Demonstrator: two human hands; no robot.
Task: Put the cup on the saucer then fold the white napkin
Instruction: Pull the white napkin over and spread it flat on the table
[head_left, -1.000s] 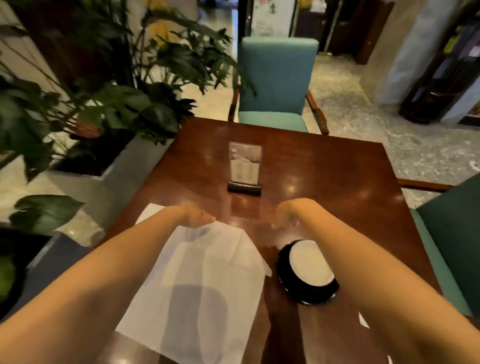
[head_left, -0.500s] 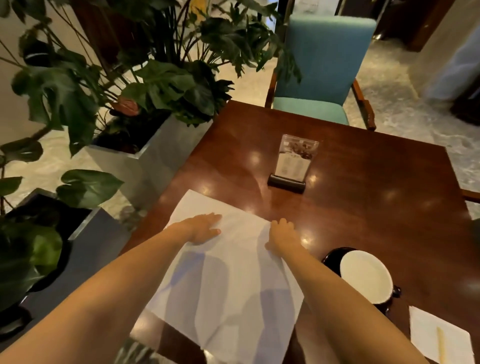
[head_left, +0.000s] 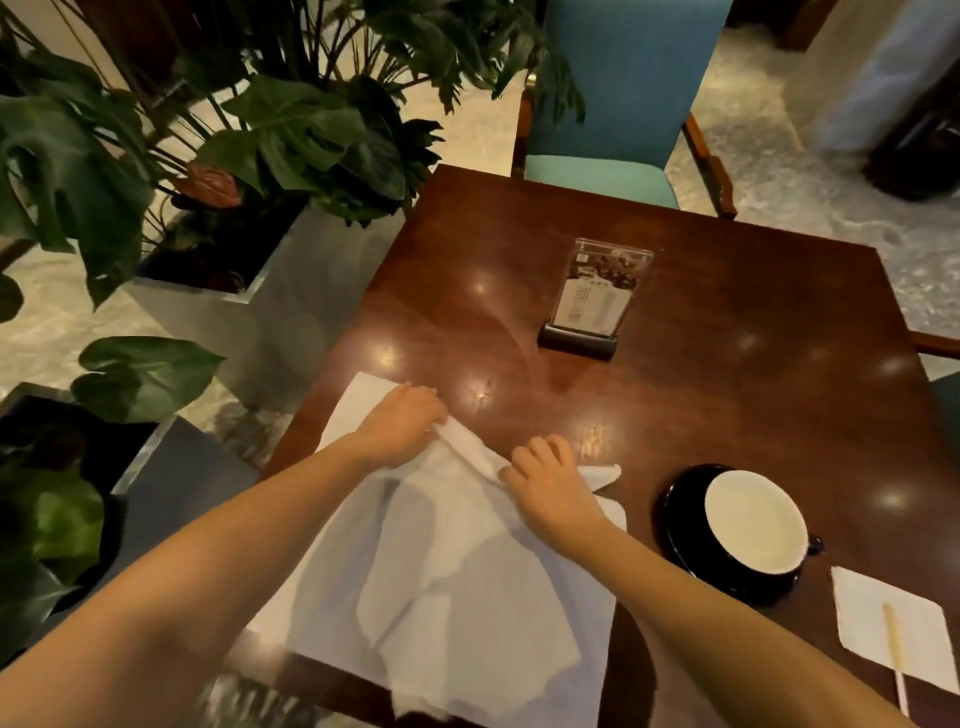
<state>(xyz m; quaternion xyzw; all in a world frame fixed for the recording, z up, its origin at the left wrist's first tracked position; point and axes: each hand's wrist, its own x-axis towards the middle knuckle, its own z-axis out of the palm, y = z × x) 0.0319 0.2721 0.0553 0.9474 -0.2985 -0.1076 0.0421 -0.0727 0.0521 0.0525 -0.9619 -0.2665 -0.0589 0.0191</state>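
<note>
Filling most of your view, the dark polished wooden table (head_left: 701, 395) gives you bare room across its far half and right side, its left edge running just beside the grey rectangular planter (head_left: 234, 312) of broad green leaves. Beyond the far edge stands the teal upholstered chair with wooden arms (head_left: 613, 104).

Your white square cloth napkin (head_left: 457, 587) lies at the near left of the table, its near edge close to the table's front edge and its far edge lifted and bunched into a ridge between your hands. Your left hand (head_left: 402, 423) is closed, gripping the far edge near the left corner. Your right hand (head_left: 550, 480) pinches the same ridge further right, with a loose corner sticking out past your fingers toward the cup.

To the right of the napkin, apart from it, the black cup with a white interior (head_left: 753, 525) sits on the black round saucer (head_left: 680, 509). Near the right front corner lies a small white paper napkin (head_left: 883, 623) with a pale thin stick (head_left: 894, 649) on it. The clear acrylic menu stand on a dark base (head_left: 592, 296) stands upright mid-table, well apart from your hands.
</note>
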